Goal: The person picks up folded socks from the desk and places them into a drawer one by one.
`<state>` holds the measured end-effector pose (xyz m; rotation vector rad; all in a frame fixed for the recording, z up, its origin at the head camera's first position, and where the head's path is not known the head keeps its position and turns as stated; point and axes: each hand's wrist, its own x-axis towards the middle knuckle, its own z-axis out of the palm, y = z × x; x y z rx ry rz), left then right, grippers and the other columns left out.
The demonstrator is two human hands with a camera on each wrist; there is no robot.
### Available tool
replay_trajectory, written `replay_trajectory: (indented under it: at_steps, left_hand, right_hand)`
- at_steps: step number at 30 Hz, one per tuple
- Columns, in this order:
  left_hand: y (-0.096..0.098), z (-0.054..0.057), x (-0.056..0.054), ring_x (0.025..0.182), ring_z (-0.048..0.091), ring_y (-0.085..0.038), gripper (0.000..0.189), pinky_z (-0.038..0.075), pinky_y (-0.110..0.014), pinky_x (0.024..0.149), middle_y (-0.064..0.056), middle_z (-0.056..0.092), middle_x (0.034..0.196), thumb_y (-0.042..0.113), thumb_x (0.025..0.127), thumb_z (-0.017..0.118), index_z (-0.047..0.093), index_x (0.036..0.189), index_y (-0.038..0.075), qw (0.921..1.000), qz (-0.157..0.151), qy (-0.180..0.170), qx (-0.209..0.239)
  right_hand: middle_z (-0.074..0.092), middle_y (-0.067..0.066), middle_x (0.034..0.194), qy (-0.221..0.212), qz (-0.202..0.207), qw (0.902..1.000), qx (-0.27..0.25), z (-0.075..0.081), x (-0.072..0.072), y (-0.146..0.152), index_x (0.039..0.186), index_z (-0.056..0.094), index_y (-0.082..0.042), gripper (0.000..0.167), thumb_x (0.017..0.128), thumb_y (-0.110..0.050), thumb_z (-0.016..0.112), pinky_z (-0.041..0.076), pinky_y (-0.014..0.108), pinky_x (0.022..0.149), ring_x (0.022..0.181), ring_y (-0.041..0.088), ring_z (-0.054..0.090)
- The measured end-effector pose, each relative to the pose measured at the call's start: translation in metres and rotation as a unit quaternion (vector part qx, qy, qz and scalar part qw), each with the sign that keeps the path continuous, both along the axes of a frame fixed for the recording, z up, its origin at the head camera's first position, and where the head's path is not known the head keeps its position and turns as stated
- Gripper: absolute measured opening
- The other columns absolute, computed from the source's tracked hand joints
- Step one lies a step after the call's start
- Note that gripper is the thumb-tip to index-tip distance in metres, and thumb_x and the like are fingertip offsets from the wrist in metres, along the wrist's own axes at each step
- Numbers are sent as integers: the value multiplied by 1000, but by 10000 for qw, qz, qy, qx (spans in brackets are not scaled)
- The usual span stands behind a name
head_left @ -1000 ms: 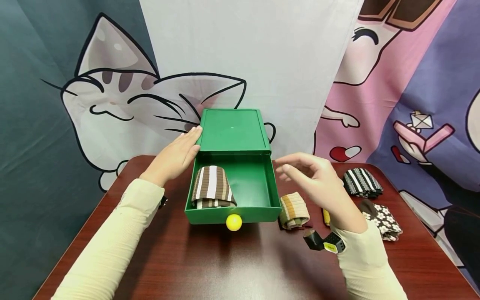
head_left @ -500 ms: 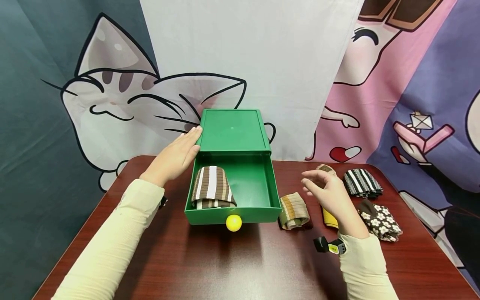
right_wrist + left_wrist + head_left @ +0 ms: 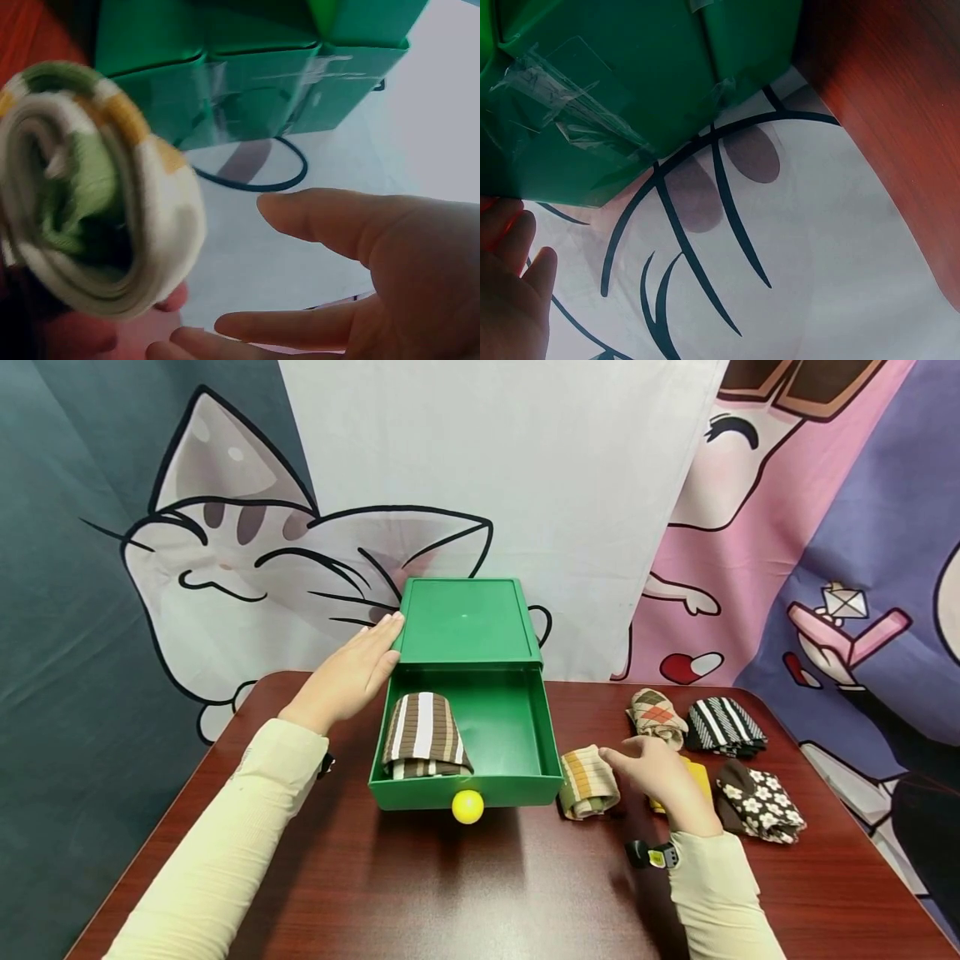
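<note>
My left hand (image 3: 347,675) lies with straight fingers against the left side of the green drawer box (image 3: 465,622). The box's drawer (image 3: 510,718) is pulled out, with a yellow ball knob (image 3: 468,807) on its front. Inside, at the left, sits a rolled brown striped sock (image 3: 426,731). To the right of the drawer lies a rolled cream sock (image 3: 588,781) with yellow stripes. Right beside it is my right hand (image 3: 663,775). In the right wrist view, thumb and fingers stand apart near this rolled sock (image 3: 169,217); some fingertips show behind it.
More folded socks lie at the right on the dark red table (image 3: 450,893): an argyle one (image 3: 657,717), a black and white one (image 3: 725,727), a yellow one (image 3: 701,774) and a brown floral one (image 3: 765,802). A cartoon-printed cloth (image 3: 562,485) hangs behind.
My right hand has moved away from the drawer's right side, then down to the cream rolled sock. The argyle and yellow socks have come into fuller view. My left hand has stayed put.
</note>
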<state>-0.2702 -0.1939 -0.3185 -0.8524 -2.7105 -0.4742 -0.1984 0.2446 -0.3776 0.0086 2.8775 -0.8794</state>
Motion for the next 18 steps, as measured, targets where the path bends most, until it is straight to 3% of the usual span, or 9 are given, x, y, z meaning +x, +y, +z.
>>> replay_trajectory:
  at_steps: [4, 8, 13, 18]
  left_hand:
    - [0, 1, 1, 154, 18, -29, 57, 11, -42, 128, -15, 24, 166, 32, 113, 29, 22, 160, 1, 10000, -7, -17, 1]
    - [0, 1, 1, 155, 18, -29, 57, 11, -42, 128, -15, 24, 166, 32, 113, 28, 22, 160, 1, 10000, -4, -18, -3]
    - [-1, 1, 1, 154, 19, -29, 57, 12, -44, 127, -15, 24, 166, 33, 113, 28, 22, 160, 0, 10000, 5, 12, 14]
    - [0, -2, 0, 154, 20, -29, 60, 13, -44, 127, -15, 26, 165, 37, 113, 26, 24, 160, 0, 9999, -26, 64, 90]
  right_hand:
    - [62, 35, 123, -284, -47, 9996, -22, -7, -1, 1, 128, 55, 19, 75, 94, -46, 68, 57, 47, 82, 93, 33, 67]
    - [61, 35, 121, -534, -127, 9983, -215, -15, -3, 0, 129, 52, 22, 77, 92, -43, 71, 59, 39, 68, 86, 29, 66]
    - [63, 30, 114, -890, -250, 9929, -747, -23, -5, 0, 129, 51, 22, 70, 93, -36, 70, 62, 40, 66, 82, 28, 67]
    - [63, 31, 117, -964, -257, 9903, -968, -25, -5, 1, 130, 50, 22, 71, 94, -35, 70, 63, 41, 72, 90, 28, 68]
